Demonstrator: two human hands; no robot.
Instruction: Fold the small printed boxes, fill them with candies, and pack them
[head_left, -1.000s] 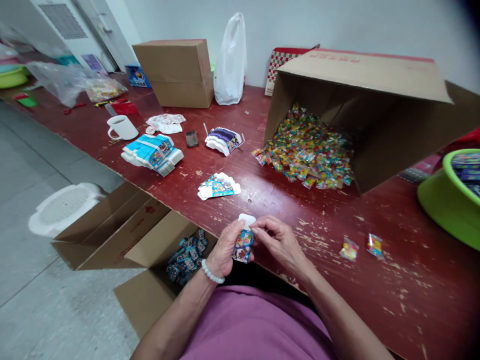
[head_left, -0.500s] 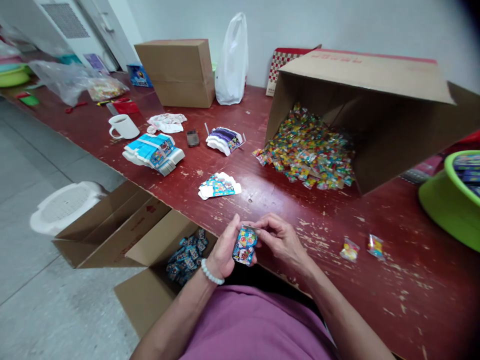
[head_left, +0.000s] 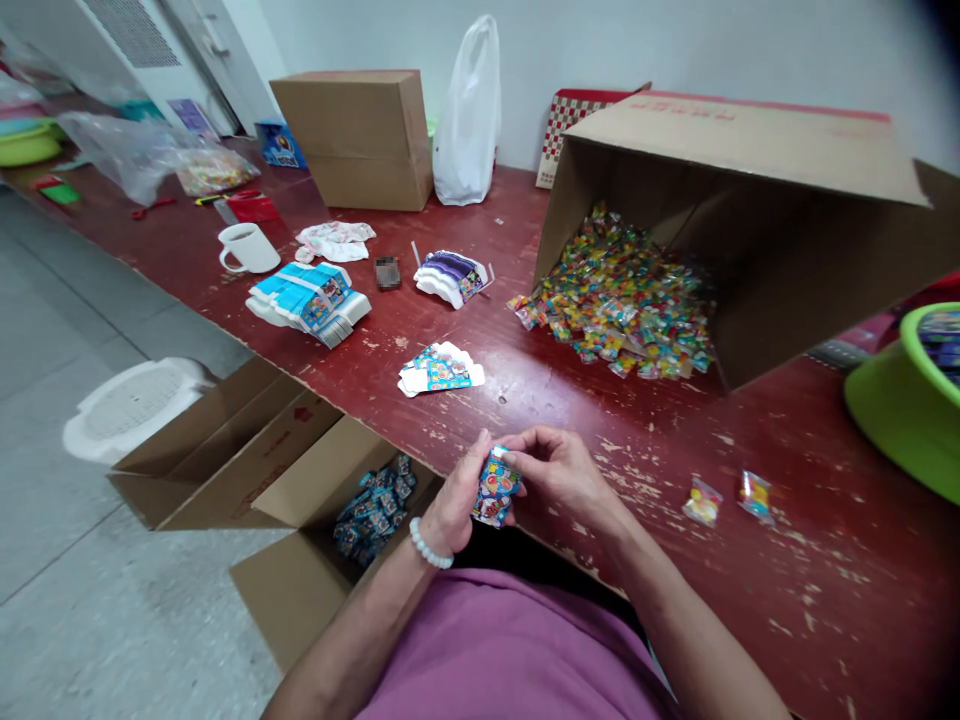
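Observation:
A small printed blue candy box is held upright over the table's front edge. My left hand wraps round its side, with a beaded bracelet at the wrist. My right hand pinches the top end of the same box, thumb and fingertips on its flap. Just beyond my hands lie a few flat unfolded candy boxes. To the right of my hands are two small candy packets, a yellow and pink one and a multicoloured one.
A large carton lies on its side, candy packets spilling from it. Bundled flat boxes and a white mug stand left. Below the table edge, an open carton holds filled blue boxes. A green basin is at right.
The top flap of the box, raised before, is now pressed down under my right thumb and fingers. Both hands have shifted slightly right with the box.

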